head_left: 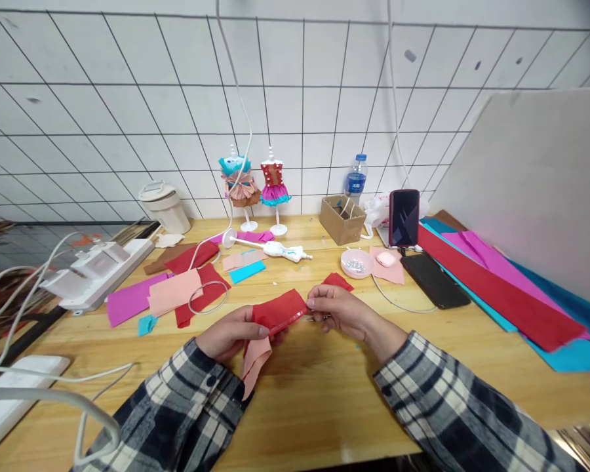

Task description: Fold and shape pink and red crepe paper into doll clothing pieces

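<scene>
Above the table's near middle, my left hand (236,333) grips a red fabric piece (279,311) with its thumb on top. A shiny clear strip runs along the red piece's lower edge. Folded pink fabric (254,362) hangs below it from the same hand. My right hand (335,311) is pinched at the red piece's right corner; something small and thin shows under its fingers, too small to name. Just behind that hand lies a small red scrap (338,282). A white mini dress form (285,251) lies on its side further back.
Two dressed mini forms (275,187) stand by the wall. A pink dish (358,263) of small shiny bits, a cardboard box (343,219) and phones (435,280) are to the right. Fabric scraps (137,298), a power strip (103,272) and loose cables lie left. Long fabric strips (501,288) cover the far right.
</scene>
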### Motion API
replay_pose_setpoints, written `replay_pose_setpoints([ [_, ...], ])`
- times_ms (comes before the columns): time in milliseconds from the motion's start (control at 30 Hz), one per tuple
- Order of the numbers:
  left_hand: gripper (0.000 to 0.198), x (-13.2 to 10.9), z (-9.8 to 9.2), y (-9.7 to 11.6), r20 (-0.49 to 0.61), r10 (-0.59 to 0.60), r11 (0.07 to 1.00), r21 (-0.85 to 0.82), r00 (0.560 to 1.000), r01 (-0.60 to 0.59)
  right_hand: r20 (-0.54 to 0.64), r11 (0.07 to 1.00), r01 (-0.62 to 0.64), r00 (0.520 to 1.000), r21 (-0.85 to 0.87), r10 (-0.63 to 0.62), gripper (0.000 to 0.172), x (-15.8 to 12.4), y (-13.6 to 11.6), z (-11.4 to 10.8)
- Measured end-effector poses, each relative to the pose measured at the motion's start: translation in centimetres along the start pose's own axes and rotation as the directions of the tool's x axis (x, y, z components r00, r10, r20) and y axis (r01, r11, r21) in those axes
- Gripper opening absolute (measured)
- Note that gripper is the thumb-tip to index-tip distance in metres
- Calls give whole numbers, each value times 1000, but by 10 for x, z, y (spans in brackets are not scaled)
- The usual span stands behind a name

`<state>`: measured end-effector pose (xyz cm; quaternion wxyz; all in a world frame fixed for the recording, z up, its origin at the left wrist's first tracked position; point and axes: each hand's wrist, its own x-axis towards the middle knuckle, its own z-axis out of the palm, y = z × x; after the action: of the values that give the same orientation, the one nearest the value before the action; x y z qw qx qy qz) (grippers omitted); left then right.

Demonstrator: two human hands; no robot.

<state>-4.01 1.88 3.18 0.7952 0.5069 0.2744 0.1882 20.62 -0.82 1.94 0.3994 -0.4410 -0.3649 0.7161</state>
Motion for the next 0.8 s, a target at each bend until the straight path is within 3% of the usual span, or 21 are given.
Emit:
replay_pose_setpoints([
  [100,24,-6,-7,4,7,-151,988,43,988,151,-7,1000,0,1000,-26,0,34,-1,4,3],
  [267,30,-8,-15,-1,69,-283,954,117,956,274,-30,996,-71,997,-55,69,25,-2,4,8],
  [433,38,-8,-12,-1,86,-240,964,138,967,227,-164,969,-3,986,-247,-39,20,1,5,11],
  [500,38,-9,-10,4,120,-234,963,168,965,212,-134,974,-9,991,-226,-22,31,0,5,14],
  [600,39,-11,-6,11,198,-247,951,238,949,198,15,985,-113,993,-133,116,48,-4,5,17],
  [700,38,-11,-6,13,228,-267,935,296,936,194,107,982,-127,984,-141,143,43,-7,6,16],
  [800,39,-9,-10,11,189,-268,924,327,945,197,60,962,-121,988,-245,140,34,-5,7,12],
])
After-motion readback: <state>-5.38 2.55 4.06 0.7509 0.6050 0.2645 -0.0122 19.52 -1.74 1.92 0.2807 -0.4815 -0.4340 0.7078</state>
